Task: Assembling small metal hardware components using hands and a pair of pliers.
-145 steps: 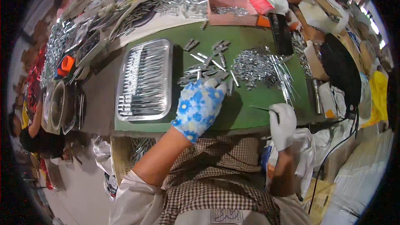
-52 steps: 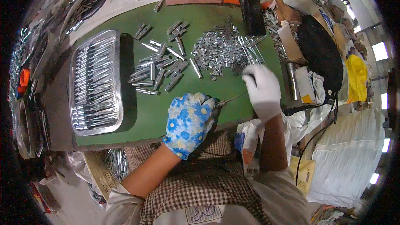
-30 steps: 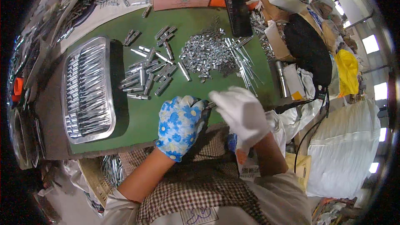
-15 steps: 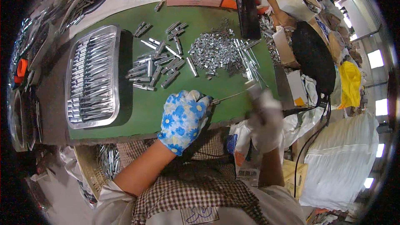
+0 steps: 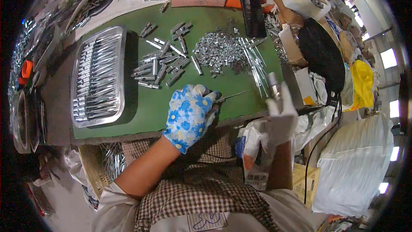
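Observation:
My left hand (image 5: 189, 114), in a blue flowered glove, is closed around a metal piece with a thin rod (image 5: 234, 95) sticking out to the right. The grip hides most of that piece. Over the right front of the green table (image 5: 171, 124), my right hand (image 5: 283, 116), in a whitish glove and somewhat blurred, pinches a short shiny metal cylinder (image 5: 274, 87). This cylinder stands apart from the rod's tip. Just beyond my right hand lie long thin metal rods (image 5: 256, 71). Loose metal cylinders (image 5: 163, 62) lie beyond my left hand.
A metal tray (image 5: 123, 75) full of rod-ended pieces stands at the left. Small metal parts (image 5: 219, 51) form a heap at the middle, with a black phone-like slab (image 5: 252, 15) behind. A pink box (image 5: 198, 0) sits at the back. Dark cable (image 5: 315, 152) hangs at the right.
My right hand has moved slightly right, away from the rod's tip, and the cylinder in its fingers now shows more clearly. My left hand has barely shifted and keeps its hold.

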A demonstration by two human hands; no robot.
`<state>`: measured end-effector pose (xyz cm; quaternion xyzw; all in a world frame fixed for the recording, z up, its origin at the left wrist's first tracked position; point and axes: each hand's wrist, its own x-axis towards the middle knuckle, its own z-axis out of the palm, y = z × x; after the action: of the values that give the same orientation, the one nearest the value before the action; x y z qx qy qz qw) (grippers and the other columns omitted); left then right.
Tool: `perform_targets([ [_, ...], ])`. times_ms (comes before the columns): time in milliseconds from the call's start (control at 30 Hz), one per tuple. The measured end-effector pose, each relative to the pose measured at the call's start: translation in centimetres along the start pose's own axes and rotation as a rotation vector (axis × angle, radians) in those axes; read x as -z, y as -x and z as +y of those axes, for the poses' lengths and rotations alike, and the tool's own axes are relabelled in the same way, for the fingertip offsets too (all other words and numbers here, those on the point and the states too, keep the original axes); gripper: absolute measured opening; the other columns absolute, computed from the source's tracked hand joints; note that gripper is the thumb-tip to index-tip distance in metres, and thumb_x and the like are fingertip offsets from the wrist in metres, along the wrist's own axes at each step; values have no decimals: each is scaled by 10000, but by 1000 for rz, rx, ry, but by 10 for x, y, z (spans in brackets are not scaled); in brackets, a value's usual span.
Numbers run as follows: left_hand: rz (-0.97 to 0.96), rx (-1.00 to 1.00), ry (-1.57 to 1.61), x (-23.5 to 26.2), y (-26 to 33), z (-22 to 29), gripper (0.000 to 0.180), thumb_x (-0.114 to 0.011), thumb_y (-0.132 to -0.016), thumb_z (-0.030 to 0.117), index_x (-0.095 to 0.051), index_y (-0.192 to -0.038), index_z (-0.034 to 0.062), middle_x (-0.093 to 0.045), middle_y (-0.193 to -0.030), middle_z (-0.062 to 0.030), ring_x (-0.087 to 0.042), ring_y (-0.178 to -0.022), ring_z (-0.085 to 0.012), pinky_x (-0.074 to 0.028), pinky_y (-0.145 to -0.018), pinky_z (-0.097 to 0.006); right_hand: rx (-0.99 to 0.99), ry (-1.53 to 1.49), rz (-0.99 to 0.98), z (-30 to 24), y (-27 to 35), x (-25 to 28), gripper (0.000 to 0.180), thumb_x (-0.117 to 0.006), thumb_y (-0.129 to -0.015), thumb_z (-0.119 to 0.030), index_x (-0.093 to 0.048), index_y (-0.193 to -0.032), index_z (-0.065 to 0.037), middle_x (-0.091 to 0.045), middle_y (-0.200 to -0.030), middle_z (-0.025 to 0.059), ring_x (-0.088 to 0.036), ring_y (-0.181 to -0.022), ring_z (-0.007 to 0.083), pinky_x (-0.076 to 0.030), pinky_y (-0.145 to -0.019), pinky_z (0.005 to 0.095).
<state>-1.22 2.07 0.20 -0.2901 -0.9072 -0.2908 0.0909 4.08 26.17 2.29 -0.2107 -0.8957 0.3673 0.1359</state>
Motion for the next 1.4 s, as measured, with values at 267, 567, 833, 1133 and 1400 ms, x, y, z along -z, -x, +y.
perform_targets([
  [267,-50,-102,-206,-8,-10,5,154,-650,-748,205,-650,-890,143,-566,-875,-59,-569,-847,-254,-447,-696,-398,478,583,319,36,-61,7,304,-636,-855,-278,-632,-1128,-144,-594,-998,156,-563,-962,326,-439,-855,429],
  [567,250,49,-353,94,29,-73,271,-638,-698,101,-598,-966,93,-577,-886,-107,-575,-806,-304,-470,-675,-433,365,495,182,58,-78,-13,196,-605,-872,-152,-596,-1004,-9,-597,-1006,162,-552,-983,336,-424,-888,408],
  [833,-49,284,-402,202,87,-179,142,-629,-819,122,-652,-946,63,-628,-885,-147,-608,-856,-370,-494,-756,-445,321,435,205,56,-83,-27,212,-597,-885,-158,-599,-1028,-1,-603,-995,158,-575,-951,331,-440,-855,410],
  [1133,-168,507,-664,193,82,-157,185,-573,-840,120,-681,-989,99,-662,-990,-105,-639,-893,-318,-514,-785,-419,174,190,260,57,-75,-10,273,-562,-940,-203,-577,-1102,16,-623,-1051,147,-591,-943,261,-446,-868,340],
  [1400,-88,-95,-545,120,27,-65,213,-592,-780,153,-657,-984,152,-614,-1017,-47,-591,-970,-261,-490,-768,-385,634,315,-104,-42,-4,14,177,-650,-697,-18,-646,-874,-31,-640,-852,145,-623,-746,295,-505,-708,353],
])
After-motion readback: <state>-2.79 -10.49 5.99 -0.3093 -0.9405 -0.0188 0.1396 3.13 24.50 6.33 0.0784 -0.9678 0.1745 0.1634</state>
